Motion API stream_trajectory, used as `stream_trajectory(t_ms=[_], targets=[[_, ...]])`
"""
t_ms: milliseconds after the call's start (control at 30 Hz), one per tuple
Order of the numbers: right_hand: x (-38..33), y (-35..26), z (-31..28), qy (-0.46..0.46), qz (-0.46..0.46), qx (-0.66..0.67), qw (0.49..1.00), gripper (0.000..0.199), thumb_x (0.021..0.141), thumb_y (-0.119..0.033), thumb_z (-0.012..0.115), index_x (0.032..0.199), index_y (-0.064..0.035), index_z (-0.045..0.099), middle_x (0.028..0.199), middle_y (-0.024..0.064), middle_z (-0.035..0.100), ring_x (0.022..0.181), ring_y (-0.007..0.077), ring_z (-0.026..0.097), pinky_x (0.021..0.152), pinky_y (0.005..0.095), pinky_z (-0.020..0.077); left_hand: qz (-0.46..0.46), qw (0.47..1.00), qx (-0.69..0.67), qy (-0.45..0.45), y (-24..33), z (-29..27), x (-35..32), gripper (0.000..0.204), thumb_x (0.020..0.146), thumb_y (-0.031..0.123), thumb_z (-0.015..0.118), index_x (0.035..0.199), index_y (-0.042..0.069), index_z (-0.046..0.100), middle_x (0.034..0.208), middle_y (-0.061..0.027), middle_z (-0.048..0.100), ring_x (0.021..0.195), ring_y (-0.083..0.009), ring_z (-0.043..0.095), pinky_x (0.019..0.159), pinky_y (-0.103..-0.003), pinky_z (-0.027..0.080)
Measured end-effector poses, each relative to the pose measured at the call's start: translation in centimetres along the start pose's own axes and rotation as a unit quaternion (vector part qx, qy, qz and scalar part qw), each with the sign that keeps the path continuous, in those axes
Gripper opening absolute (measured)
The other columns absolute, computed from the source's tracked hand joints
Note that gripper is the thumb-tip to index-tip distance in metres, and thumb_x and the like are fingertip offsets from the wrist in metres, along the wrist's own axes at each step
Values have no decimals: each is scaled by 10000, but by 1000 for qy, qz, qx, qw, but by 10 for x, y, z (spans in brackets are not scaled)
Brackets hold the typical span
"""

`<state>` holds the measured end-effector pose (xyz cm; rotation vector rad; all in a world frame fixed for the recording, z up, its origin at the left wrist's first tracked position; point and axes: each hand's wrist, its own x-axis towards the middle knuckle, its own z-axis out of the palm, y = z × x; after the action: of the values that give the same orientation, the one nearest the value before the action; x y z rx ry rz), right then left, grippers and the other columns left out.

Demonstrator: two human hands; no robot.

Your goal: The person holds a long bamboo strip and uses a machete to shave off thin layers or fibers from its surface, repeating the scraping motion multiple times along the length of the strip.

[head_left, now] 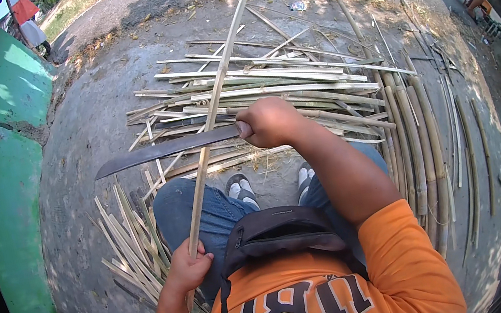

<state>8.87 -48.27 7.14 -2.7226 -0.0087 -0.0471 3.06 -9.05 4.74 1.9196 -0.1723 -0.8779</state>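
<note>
The left hand (188, 268) was closed round the near end of a long bamboo strip (215, 100) that ran forward over the left knee; the right hand (270, 120) gripped a knife (161, 150), its blade lying across the strip. To work it well, I judged, the blade should stay shallow and push away from the knees (189, 202); loose slats (278, 83) lay piled beyond the knife.

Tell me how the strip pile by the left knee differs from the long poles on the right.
The strips by the left knee are short, thin and splayed in a fan; the poles on the right are long, thicker and lie side by side. Strips look pale yellow-green, poles duller tan. Both are bamboo lying on the ground.
</note>
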Motion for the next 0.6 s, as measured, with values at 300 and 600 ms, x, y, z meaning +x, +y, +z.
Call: stream_trajectory(t_ms=[300, 600], targets=[[-15, -27, -12, -109, -24, -40, 993, 140, 826, -247, 657, 881, -167, 758, 893, 104, 756, 883, 341, 731, 784, 457, 576, 26, 996, 86, 16, -3, 5, -3, 224, 890, 37, 727, 939, 72, 511, 684, 78, 498, 596, -9, 432, 520, -211, 342], [-9, 15, -17, -13, 74, -22, 997, 223, 887, -292, 604, 958, -160, 770, 928, 146, 753, 915, 362, 723, 820, 496, 569, 17, 999, 26, 6, -4, 4, -1, 178, 896, 54, 723, 913, 54, 546, 680, 64, 525, 597, -21, 447, 525, -224, 374]])
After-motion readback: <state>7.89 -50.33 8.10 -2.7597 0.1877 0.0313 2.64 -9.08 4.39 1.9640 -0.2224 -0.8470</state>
